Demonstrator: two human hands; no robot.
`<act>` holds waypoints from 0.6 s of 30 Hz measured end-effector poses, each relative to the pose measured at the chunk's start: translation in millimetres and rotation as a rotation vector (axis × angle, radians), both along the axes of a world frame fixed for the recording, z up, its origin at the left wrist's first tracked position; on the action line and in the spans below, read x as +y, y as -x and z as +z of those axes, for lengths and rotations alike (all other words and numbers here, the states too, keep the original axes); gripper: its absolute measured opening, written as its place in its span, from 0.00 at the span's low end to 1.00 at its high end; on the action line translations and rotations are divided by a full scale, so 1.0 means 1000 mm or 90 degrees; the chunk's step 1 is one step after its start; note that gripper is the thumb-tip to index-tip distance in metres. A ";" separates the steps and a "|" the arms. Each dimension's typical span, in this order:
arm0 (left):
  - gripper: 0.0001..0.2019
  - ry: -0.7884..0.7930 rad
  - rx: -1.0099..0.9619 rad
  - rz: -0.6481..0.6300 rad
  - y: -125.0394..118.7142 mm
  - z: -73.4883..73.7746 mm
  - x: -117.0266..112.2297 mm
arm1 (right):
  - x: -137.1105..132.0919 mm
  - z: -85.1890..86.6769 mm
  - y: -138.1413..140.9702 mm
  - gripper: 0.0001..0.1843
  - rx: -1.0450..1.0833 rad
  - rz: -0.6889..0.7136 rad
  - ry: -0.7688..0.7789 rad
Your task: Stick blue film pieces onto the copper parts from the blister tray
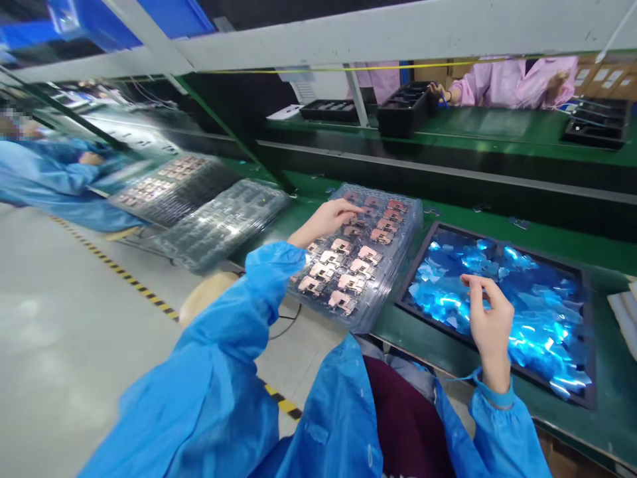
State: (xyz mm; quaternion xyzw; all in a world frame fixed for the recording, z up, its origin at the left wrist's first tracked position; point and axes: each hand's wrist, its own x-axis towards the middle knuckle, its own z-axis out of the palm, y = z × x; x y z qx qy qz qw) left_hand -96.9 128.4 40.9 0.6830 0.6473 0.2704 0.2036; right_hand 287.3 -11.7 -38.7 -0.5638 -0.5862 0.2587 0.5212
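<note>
My left hand (326,222) reaches over a stack of clear plastic trays (363,318). Its fingers are drawn together at the small pinkish metal parts (341,302) lying in rows in the top tray; whatever is between the fingertips is hidden. Over a shallow black tray (590,332) heaped with shiny blue film pieces (537,338), my right hand (490,322) holds thumb and index finger in a pinch. Anything in that pinch is too small to make out.
To the left on the green bench stand more stacked clear trays (219,219) and another filled stack (164,182). A co-worker in blue (44,172) sits beyond. Black bins (405,106) and a person in pink (512,83) are across. A white shelf beam (398,33) runs overhead.
</note>
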 end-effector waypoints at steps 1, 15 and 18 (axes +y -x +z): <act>0.10 0.024 0.043 -0.020 0.009 -0.005 0.008 | -0.001 0.001 0.001 0.18 -0.002 0.011 -0.005; 0.15 -0.088 0.233 -0.324 -0.134 -0.031 0.117 | -0.003 0.002 -0.002 0.14 0.025 -0.007 -0.031; 0.09 0.017 0.152 -0.302 -0.250 -0.054 0.160 | -0.005 0.005 -0.003 0.13 -0.002 -0.007 -0.045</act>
